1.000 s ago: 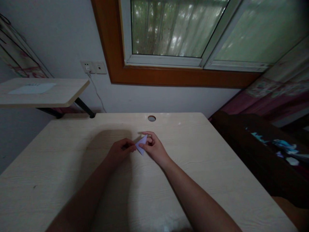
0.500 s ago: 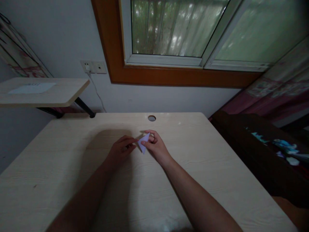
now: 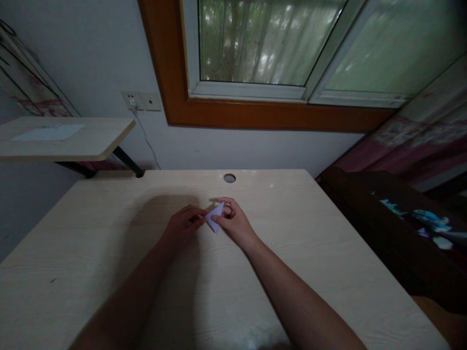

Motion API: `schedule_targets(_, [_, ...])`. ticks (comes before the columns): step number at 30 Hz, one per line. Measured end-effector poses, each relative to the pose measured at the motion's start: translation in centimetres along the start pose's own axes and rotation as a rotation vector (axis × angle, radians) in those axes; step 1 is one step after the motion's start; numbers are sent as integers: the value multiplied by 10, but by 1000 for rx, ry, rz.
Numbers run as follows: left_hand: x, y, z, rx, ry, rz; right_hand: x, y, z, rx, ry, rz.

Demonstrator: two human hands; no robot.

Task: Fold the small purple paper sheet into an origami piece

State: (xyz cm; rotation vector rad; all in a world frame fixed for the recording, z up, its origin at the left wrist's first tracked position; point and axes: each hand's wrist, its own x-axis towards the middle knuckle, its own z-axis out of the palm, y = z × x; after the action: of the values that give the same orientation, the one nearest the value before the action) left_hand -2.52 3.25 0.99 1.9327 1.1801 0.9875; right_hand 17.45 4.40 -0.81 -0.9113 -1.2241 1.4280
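Observation:
A small folded piece of pale lilac paper [image 3: 215, 217], triangular with a point upward, is held just above the light wooden desk [image 3: 109, 253]. My right hand [image 3: 233, 223] pinches its right side between thumb and fingers. My left hand [image 3: 182, 226] has its fingers curled and its fingertips pinch the paper's left edge. Both forearms reach in from the bottom of the view.
A round cable hole [image 3: 229, 178] lies in the desk near its far edge. A raised side shelf [image 3: 62, 141] with a white sheet stands at the left, a wall socket [image 3: 141, 101] behind it. A dark bed frame [image 3: 386, 233] borders the desk's right side, under a window.
The hands and paper have barely shifted; the paper sits slightly tilted between the same fingers, and my left fingertips stay at its left edge.

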Motion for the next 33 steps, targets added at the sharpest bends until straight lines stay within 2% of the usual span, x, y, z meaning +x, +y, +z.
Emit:
schedule_targets(9, [1,-5,2,-20,-14,-115,-1,3,0,-74,-21,-15])
schedule_targets(17, [0,5,2,60,-89,-144,-4,2,2,-128,-25,-30])
schedule_targets(21, [0,5,1,41,-101,-154,-3,0,3,-94,46,-52])
schedule_targets(28, [0,5,0,-6,-136,-162,1,-1,1,91,206,-50])
schedule_targets(33, [0,2,0,-26,-160,-169,1,-1,0,122,233,-51])
